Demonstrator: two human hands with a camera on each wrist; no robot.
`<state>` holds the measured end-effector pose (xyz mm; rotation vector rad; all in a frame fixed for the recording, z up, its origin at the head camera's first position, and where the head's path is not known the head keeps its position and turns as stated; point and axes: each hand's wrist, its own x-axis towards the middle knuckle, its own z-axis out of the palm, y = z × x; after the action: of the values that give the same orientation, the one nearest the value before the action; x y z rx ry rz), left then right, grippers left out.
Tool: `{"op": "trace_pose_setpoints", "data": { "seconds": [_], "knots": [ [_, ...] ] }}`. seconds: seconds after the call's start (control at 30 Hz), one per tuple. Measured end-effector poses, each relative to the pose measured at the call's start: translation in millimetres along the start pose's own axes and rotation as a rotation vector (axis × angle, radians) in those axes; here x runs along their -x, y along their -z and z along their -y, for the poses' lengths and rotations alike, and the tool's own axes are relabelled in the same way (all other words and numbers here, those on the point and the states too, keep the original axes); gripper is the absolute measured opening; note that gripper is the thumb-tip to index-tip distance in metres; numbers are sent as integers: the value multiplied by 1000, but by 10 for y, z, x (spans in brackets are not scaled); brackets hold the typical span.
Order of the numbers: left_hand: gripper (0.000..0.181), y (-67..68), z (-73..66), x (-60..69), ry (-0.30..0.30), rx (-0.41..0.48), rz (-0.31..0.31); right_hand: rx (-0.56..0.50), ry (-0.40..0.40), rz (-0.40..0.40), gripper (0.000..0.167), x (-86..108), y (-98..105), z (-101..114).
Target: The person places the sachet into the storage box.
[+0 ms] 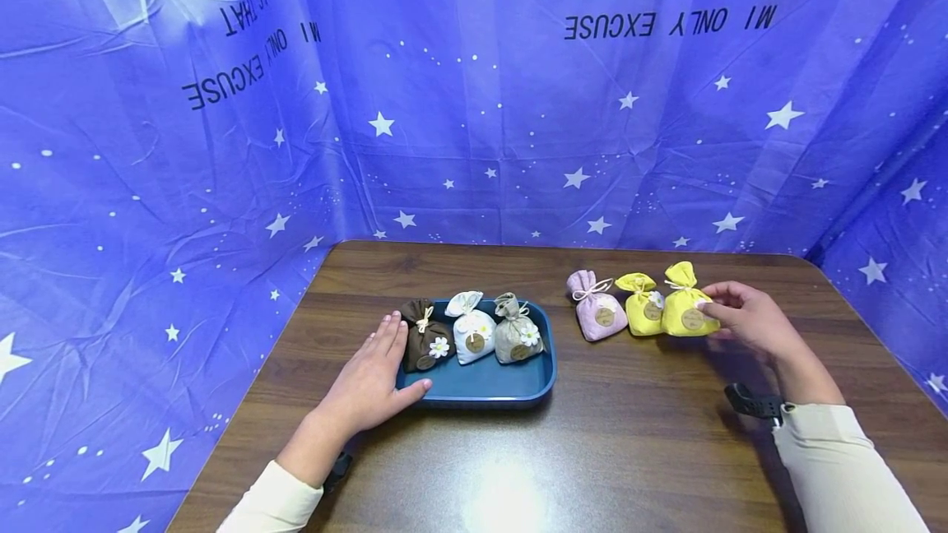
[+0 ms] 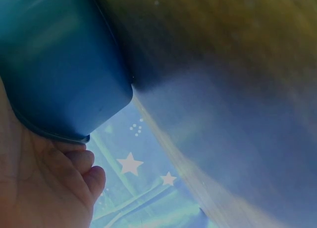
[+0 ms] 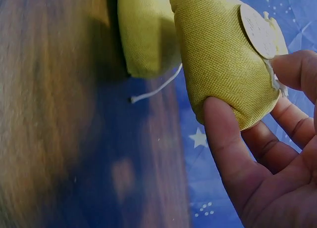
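A blue tray (image 1: pixel 481 391) holds three small drawstring sachets: a brown one (image 1: pixel 425 344), a white one (image 1: pixel 472 329) and a beige one (image 1: pixel 517 331), each with a flower and a round tag. My left hand (image 1: pixel 370 381) rests along the tray's left side, fingers straight, thumb at the front rim; the left wrist view shows the tray's outer wall (image 2: pixel 74 60) beside it. At the right, my right hand (image 1: pixel 748 319) pinches a yellow sachet (image 1: pixel 685 307) between thumb and fingers. That sachet (image 3: pixel 223 55) fills much of the right wrist view.
Beside the held sachet stands a second yellow sachet (image 1: pixel 643 311), with a pink sachet (image 1: pixel 598 315) to its left. All are on a brown wooden table (image 1: pixel 607 451). A blue curtain with stars (image 1: pixel 481 105) hangs behind the table and at its sides.
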<state>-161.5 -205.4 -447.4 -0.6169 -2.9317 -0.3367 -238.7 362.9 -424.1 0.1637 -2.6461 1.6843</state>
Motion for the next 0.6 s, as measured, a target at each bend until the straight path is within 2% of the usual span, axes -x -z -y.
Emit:
{"op": "trace_pose_setpoints", "data": {
  "seconds": [0.23, 0.43, 0.6],
  "knots": [
    [100, -14, 6, -3, 0, -8, 1, 14, 23, -20, 24, 17, -101, 115],
    [98, -14, -1, -5, 2, 6, -6, 13, 63, 15, 34, 16, -206, 212],
    [98, -4, -10, -7, 3, 4, 0, 20, 77, 27, 35, 18, -273, 291]
  ]
}}
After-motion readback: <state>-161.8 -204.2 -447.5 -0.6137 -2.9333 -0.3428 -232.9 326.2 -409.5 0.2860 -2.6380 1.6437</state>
